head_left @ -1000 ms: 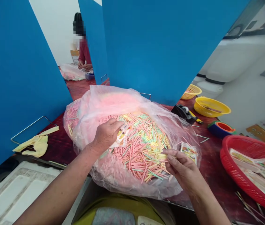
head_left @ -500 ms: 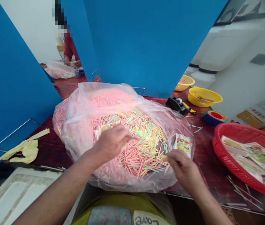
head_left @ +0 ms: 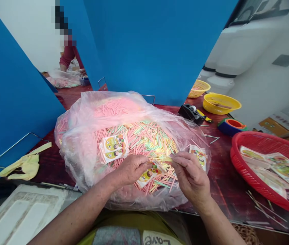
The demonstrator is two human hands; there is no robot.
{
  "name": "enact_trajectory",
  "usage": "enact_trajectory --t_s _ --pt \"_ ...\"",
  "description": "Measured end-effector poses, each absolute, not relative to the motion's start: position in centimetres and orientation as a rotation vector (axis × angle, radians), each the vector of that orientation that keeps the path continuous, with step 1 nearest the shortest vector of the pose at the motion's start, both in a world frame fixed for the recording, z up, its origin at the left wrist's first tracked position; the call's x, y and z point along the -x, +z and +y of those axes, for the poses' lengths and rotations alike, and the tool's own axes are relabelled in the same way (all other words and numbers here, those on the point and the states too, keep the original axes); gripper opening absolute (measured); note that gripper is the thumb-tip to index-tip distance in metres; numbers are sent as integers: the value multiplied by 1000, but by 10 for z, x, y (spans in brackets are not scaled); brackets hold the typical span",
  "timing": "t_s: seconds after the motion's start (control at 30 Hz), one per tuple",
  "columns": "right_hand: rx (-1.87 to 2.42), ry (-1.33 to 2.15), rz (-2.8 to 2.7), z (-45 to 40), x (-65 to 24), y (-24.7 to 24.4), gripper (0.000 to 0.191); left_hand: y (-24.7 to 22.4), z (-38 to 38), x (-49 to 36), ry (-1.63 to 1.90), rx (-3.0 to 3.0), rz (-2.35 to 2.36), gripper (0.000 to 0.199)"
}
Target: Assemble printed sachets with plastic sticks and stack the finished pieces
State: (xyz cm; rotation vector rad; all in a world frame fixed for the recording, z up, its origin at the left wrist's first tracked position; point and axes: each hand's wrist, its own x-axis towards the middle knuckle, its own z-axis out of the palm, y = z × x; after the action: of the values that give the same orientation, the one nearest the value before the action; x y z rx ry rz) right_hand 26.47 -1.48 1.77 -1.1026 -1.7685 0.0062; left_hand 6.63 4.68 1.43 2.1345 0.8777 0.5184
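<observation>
A clear plastic bag (head_left: 76,163) lies open on the table, holding a heap of thin pink, yellow and green straws (head_left: 144,137). My left hand (head_left: 133,170) sits low over the heap, its fingertips by a printed sachet (head_left: 149,175). Another sachet (head_left: 113,148) lies on the straws further left. My right hand (head_left: 192,173) pinches a few straws (head_left: 163,159) that reach across towards my left fingers. A third sachet (head_left: 199,156) stands against the bag just beyond my right hand. Whether my left fingers hold anything is hidden.
A red basket (head_left: 255,160) of printed sheets stands at right, with loose sticks nearby. Yellow baskets (head_left: 219,103), a tape dispenser (head_left: 190,114) and a tape roll (head_left: 231,126) stand beyond. Blue partitions (head_left: 144,51) rise ahead. A co-worker (head_left: 67,58) sits far left.
My hands have come closer together, with my left hand moving down and right. A second sachet now shows on the heap, and the view has turned slightly left.
</observation>
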Motion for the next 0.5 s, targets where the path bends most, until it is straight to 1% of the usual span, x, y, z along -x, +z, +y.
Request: enact_trajectory --t_s 0.1,0.2,0.27,0.33,0.4,0.5 --pt "1138 10 -1769 -12 -269 8 24 12 47 -67 524 -2073 915 21" --pt "1389 97 -1815 -11 -281 -13 14 9 48 -71 533 -1919 1027 13" --pt "1576 209 -1936 -11 -292 -27 17 8 49 -72 560 -1915 1062 17" --pt "1659 304 -2000 -13 -302 -31 22 10 50 -72 600 -1972 1037 22" --pt "1614 429 -1885 -16 -306 -24 19 11 50 -70 643 -2021 1007 22" --pt "1412 782 -1527 -16 -301 -2 11 10 49 -68 643 -2092 976 24"
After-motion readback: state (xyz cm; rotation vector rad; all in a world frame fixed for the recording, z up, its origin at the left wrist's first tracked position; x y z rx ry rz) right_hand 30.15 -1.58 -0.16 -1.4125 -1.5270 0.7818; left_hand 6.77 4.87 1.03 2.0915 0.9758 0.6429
